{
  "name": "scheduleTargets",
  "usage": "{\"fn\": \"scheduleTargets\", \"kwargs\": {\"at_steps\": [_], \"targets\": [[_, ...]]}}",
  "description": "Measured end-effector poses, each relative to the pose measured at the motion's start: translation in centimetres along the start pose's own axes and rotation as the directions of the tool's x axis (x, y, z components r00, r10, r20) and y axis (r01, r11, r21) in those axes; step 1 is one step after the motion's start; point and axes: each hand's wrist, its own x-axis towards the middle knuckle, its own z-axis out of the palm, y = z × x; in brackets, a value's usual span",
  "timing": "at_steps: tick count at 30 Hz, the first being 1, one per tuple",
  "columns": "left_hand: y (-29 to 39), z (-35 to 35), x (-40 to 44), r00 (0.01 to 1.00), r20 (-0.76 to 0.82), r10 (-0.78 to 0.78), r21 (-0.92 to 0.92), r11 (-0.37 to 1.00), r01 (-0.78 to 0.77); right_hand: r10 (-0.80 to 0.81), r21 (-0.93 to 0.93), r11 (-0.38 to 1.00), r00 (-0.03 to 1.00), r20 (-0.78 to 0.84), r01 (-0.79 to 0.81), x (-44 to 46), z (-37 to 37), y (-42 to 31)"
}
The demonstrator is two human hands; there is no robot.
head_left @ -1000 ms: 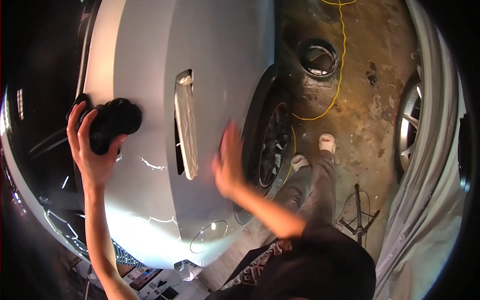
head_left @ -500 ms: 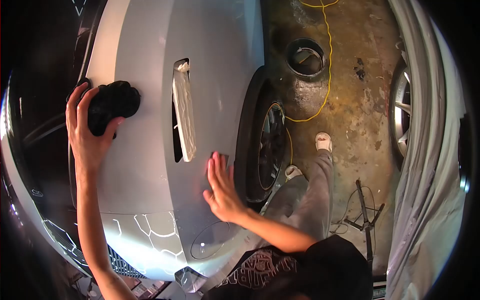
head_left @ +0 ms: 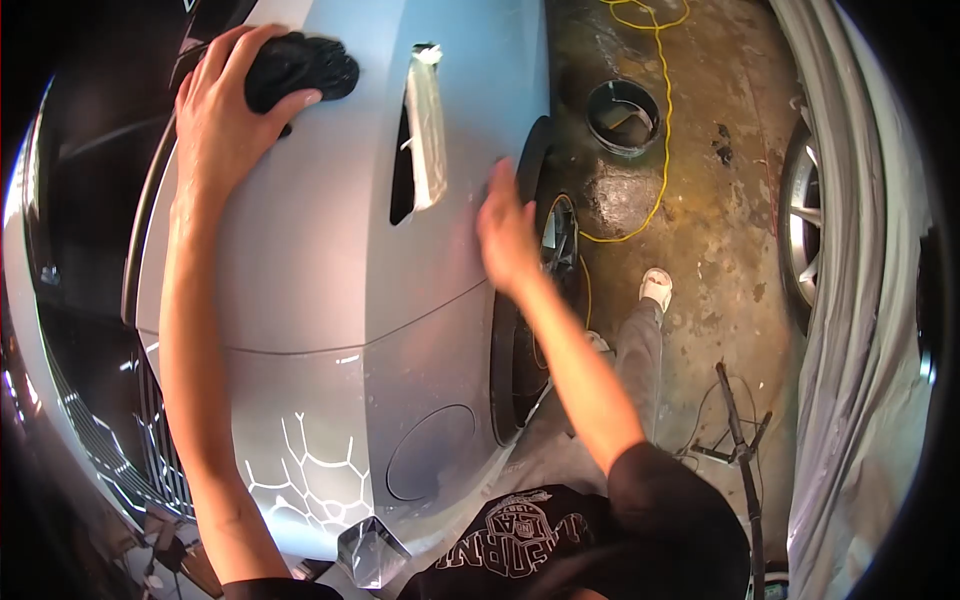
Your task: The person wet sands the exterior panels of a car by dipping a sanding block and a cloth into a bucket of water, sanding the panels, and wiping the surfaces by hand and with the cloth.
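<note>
Fingers and thumb of my left hand [head_left: 225,105] are wrapped round a black bunched thing [head_left: 300,72], which rests on the grey car body [head_left: 300,230] near its dark edge. Over the side panel, close to the wheel arch, is my right hand [head_left: 508,232]. It is partly smeared by motion; a small dark sheet was under its fingertips earlier, but now I cannot make out anything there. Between the hands, a narrow slot in the panel holds a strip wrapped in pale film [head_left: 427,135].
A black bucket [head_left: 622,118] stands on the stained floor beside a yellow cord [head_left: 666,150]. At right are a grey draped sheet [head_left: 845,300], another wheel [head_left: 803,225] and a dark stand [head_left: 742,450]. The near car wheel [head_left: 560,240] is beside my right hand.
My view has shifted along the car. My left hand, still round the black thing, sits farther up and right in view. My right hand has moved up the panel toward the wheel arch.
</note>
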Motion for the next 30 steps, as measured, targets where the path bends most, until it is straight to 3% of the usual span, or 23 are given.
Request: {"fn": "scheduleTargets", "kwargs": {"at_steps": [1,4,5,8,10,12,13,14,17,19,22,24,26,28,30], "targets": [[-0.2,0.0,-0.1,1.000,-0.026,0.017,0.022,1.000,-0.017,0.156,0.147,0.976,0.987,0.044,-0.160,2.9,-1.4,0.3],[-1.1,0.1,0.4,0.999,0.025,0.031,-0.103,0.994,-0.028,-0.103,-0.002,0.995,0.995,0.007,0.103,-4.5,0.4,-5.8],[0.2,0.0,0.6,1.000,0.006,-0.009,-0.102,0.995,0.010,-0.203,0.071,0.978,0.968,0.147,0.195,-8.4,0.0,-8.1],[0.1,0.1,0.7,0.999,0.036,-0.026,-0.130,0.991,0.030,-0.258,0.142,0.962,0.948,0.188,0.234,-11.9,0.5,-4.6],[0.9,-0.9,0.7,1.000,0.027,-0.014,-0.084,0.996,0.016,0.111,0.144,0.980,0.981,0.156,-0.134,-7.7,-0.9,-0.3],[3.4,-2.6,2.0,0.967,0.165,-0.196,-0.024,0.979,0.202,-0.058,0.093,0.994,0.995,0.079,0.051,-8.6,0.4,-4.5],[3.7,-2.6,1.9,0.963,0.174,-0.207,-0.021,0.977,0.214,-0.184,0.040,0.983,0.978,0.098,0.181,-10.1,0.7,-7.4],[3.9,-2.7,1.8,0.954,0.181,-0.239,-0.052,0.966,0.252,-0.267,0.130,0.960,0.953,0.145,0.250,-11.2,0.8,-9.1],[3.6,-2.3,1.8,0.972,0.118,-0.202,-0.059,0.976,0.210,-0.297,0.110,0.954,0.925,0.238,0.278,-12.0,-0.4,-8.6],[3.2,-1.9,1.3,0.987,0.067,-0.148,-0.081,0.985,0.153,-0.280,-0.022,0.957,0.943,0.180,0.289,-9.3,-0.3,-7.7],[3.0,-2.1,1.1,0.991,0.067,-0.113,-0.130,0.984,0.121,-0.227,0.051,0.973,0.972,0.054,0.224,-7.1,0.6,-9.4],[3.2,-2.4,1.5,0.991,0.079,-0.105,-0.083,0.990,0.111,-0.298,0.048,0.955,0.931,0.212,0.294,-12.8,0.1,-10.5],[3.5,-2.2,1.4,0.992,0.038,-0.124,-0.027,0.992,0.125,-0.323,0.038,0.945,0.918,0.231,0.324,-11.8,0.4,-9.9],[3.0,-2.0,1.2,0.993,0.033,-0.111,-0.059,0.992,0.113,-0.329,-0.030,0.942,0.938,0.111,0.334,-6.4,0.5,-10.3],[2.5,-2.1,1.8,0.989,0.098,-0.113,-0.089,0.989,0.121,-0.302,0.012,0.952,0.937,0.174,0.304,-9.5,0.1,-11.5]]}}
